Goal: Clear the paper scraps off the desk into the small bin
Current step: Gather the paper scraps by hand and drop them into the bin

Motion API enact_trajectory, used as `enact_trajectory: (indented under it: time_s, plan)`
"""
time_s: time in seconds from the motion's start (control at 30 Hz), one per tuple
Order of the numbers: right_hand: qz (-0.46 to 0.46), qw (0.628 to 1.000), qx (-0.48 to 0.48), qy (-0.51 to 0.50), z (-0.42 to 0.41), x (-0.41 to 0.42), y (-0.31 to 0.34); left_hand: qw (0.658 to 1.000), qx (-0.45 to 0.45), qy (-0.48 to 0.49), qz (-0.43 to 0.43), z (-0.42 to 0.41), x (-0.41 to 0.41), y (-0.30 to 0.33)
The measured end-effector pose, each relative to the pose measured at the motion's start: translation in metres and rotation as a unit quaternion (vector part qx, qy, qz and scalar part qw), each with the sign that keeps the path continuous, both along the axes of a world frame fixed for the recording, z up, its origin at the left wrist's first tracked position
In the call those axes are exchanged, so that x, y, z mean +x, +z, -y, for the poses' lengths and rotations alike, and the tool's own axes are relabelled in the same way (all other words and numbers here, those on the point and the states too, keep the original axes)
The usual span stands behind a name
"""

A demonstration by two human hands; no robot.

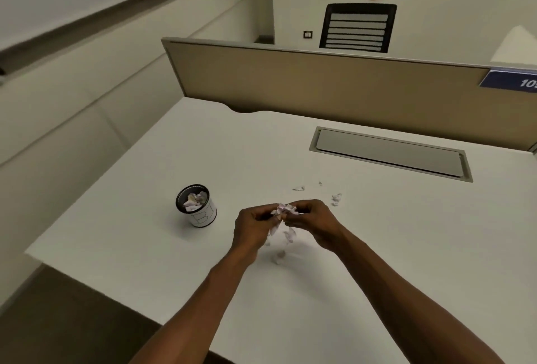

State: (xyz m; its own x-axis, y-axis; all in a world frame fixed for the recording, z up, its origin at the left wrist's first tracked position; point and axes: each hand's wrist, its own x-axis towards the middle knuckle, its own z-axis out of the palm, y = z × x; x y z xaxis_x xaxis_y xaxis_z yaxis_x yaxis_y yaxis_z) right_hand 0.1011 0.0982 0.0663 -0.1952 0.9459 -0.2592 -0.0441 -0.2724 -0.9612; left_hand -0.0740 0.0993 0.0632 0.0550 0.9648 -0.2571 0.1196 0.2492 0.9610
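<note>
Together over table: left hand and right hand, both pinched on paper wad between them. Loose scraps just beyond right hand, more under hands. Small bin left of left hand, upright, paper inside.

Dim, even indoor light, soft shadows, slight blur, wide-angle bending at edges

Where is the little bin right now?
The small bin stands on the desk, left of the left hand, with paper scraps inside.
</note>
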Motion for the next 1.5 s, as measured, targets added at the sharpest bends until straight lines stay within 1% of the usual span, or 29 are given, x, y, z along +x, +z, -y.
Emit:
enact_trajectory:
  time_s: [0.13,0.2,0.3,0.4,0.47,0.6,0.63,0.7,0.8,0.9,0.97,1.03,1.1,1.13,1.2,1.27,1.33,1.37,1.4,1.43,1.5]
  plan:
    - [-0.019,1.000,0.015,0.006,-0.022,-0.016,0.020,0.999,0.027,-0.008,0.017,-0.014,-0.019,0.022]
    - [-0.024,0.998,0.017,0.057,-0.047,-0.080,0.037,0.997,0.050,0.049,0.022,-0.021,-0.082,0.041]
    - [-0.031,0.998,0.011,0.055,-0.065,-0.107,0.050,0.996,0.054,0.067,0.028,-0.033,-0.105,0.052]
    - [-0.022,0.998,-0.007,0.065,-0.082,-0.143,0.059,0.994,0.060,0.090,-0.003,-0.044,-0.137,0.057]
    - [0.003,0.998,-0.015,0.068,-0.093,-0.163,0.060,0.993,0.065,0.094,-0.026,-0.053,-0.157,0.056]
    - [0.067,0.995,-0.044,0.058,-0.109,-0.191,0.056,0.988,0.061,0.101,-0.100,-0.066,-0.181,0.047]
    - [0.093,0.993,-0.047,0.055,-0.111,-0.197,0.053,0.986,0.061,0.104,-0.119,-0.069,-0.185,0.045]
    - [0.172,0.983,-0.038,0.050,-0.116,-0.207,0.048,0.980,0.059,0.107,-0.159,-0.074,-0.193,0.038]
    - [0.290,0.954,0.008,0.075,-0.118,-0.218,0.043,0.976,0.052,0.095,-0.191,-0.080,-0.200,0.027]
    - [0.363,0.922,0.075,0.112,-0.116,-0.225,0.042,0.980,0.052,0.071,-0.180,-0.082,-0.206,0.018]
    - [0.387,0.908,0.107,0.124,-0.115,-0.226,0.042,0.979,0.059,0.073,-0.180,-0.082,-0.208,0.014]
    - [0.395,0.901,0.131,0.121,-0.114,-0.226,0.042,0.974,0.076,0.096,-0.188,-0.084,-0.211,0.010]
    - [0.409,0.889,0.170,0.115,-0.113,-0.225,0.043,0.966,0.100,0.122,-0.205,-0.084,-0.213,0.008]
    - [0.420,0.878,0.199,0.118,-0.112,-0.225,0.042,0.959,0.117,0.125,-0.224,-0.082,-0.215,0.007]
    - [0.442,0.844,0.265,0.148,-0.108,-0.223,0.037,0.935,0.183,0.088,-0.291,-0.078,-0.217,0.004]
    - [0.474,0.794,0.321,0.205,-0.101,-0.220,0.027,0.902,0.235,-0.007,-0.362,-0.074,-0.219,-0.001]
    - [0.536,0.724,0.351,0.256,-0.094,-0.215,0.010,0.864,0.209,-0.101,-0.446,-0.070,-0.219,-0.008]
    - [0.566,0.696,0.347,0.272,-0.091,-0.213,0.003,0.848,0.188,-0.128,-0.479,-0.068,-0.220,-0.012]
    - [0.588,0.678,0.339,0.282,-0.088,-0.211,-0.003,0.837,0.173,-0.141,-0.500,-0.066,-0.220,-0.014]
    - [0.599,0.669,0.331,0.289,-0.087,-0.210,-0.007,0.831,0.166,-0.146,-0.510,-0.065,-0.219,-0.015]
    - [0.601,0.669,0.323,0.294,-0.085,-0.209,-0.011,0.824,0.169,-0.148,-0.520,-0.064,-0.219,-0.014]
